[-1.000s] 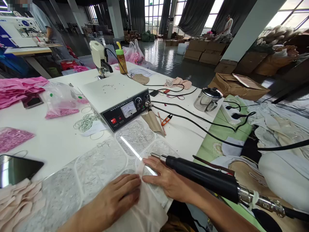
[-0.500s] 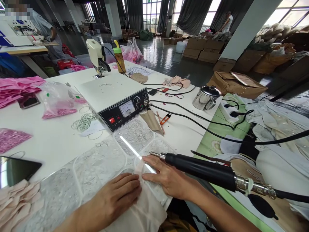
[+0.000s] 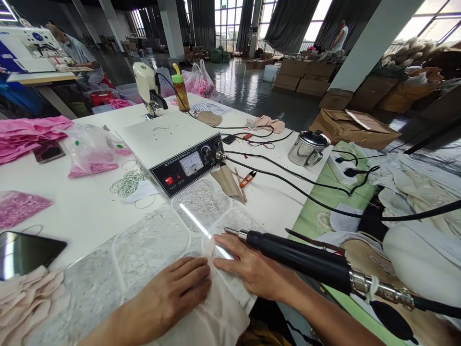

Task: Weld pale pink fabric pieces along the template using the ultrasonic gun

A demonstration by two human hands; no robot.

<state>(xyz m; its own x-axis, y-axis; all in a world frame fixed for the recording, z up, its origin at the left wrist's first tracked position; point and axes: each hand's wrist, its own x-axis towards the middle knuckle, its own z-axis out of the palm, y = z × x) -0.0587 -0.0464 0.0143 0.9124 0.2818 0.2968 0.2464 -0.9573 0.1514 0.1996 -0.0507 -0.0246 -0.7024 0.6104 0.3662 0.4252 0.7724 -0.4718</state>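
Observation:
Beige cloth [image 3: 216,298] lies under both hands at the near table edge, with a narrow pale end [image 3: 209,248] between them. My left hand [image 3: 173,290] is closed over the cloth, fingers together and curved. From the other side, the index finger and thumb of my right hand [image 3: 248,266] hold the cloth by that end. A thick black handpiece [image 3: 298,254] with a pointed metal tip runs along the far side of my right hand. Its body hides my other right fingers, so their hold on it cannot be seen.
A black-fronted control box [image 3: 192,166] with a dial stands ahead, cables running right. Orange snips [image 3: 248,179] and a metal mug [image 3: 309,148] are nearby. At left are a phone [image 3: 30,254], beige pieces [image 3: 34,302] and a plastic bag [image 3: 91,151]. A co-worker [image 3: 81,53] sits behind.
The view has shifted slightly, moving the table things a little to the right. Both hands, the cloth and the handpiece keep about the same positions relative to each other.

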